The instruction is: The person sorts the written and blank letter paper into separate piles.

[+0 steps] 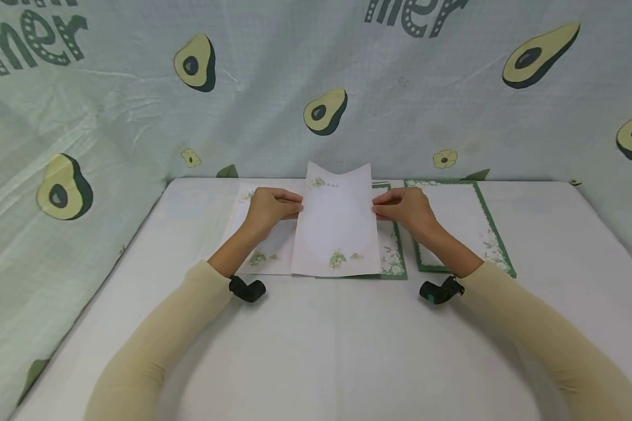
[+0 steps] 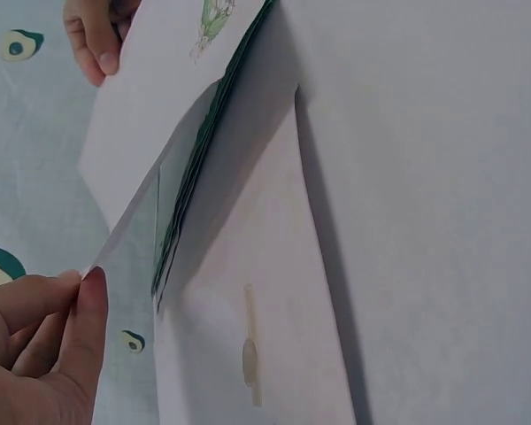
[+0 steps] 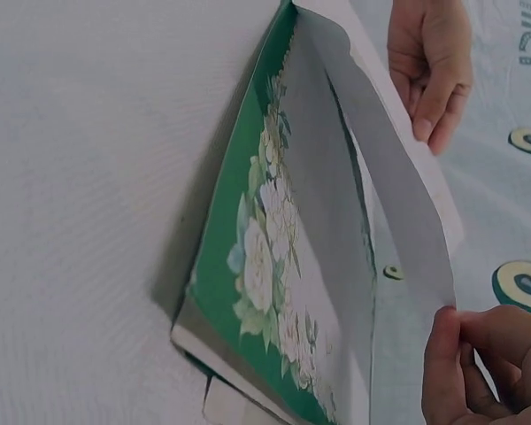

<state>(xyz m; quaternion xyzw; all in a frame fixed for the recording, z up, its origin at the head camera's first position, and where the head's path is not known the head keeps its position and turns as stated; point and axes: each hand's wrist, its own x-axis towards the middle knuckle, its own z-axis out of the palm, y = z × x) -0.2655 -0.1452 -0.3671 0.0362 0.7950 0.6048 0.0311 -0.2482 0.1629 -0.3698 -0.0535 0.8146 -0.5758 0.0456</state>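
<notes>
Both hands hold up one pale sheet of paper point(image 1: 337, 222) printed with small green plant motifs. My left hand point(image 1: 271, 209) pinches its left edge between thumb and fingers, and my right hand point(image 1: 408, 211) pinches the right edge. The sheet bows between them, its top edge dipping in the middle. Beneath it, partly hidden, lies a stack of green-bordered floral sheets point(image 3: 274, 266). In the left wrist view the pinching left hand point(image 2: 49, 341) shows at the lower left; in the right wrist view the right hand point(image 3: 487, 363) pinches the sheet's edge at the lower right.
Another pale sheet point(image 1: 265, 260) with plant prints lies to the left, under the left forearm. A green-bordered sheet point(image 1: 453, 202) lies to the right, partly behind the right wrist. They rest on a white-covered table point(image 1: 337, 339); an avocado-print cloth point(image 1: 274, 76) hangs behind it.
</notes>
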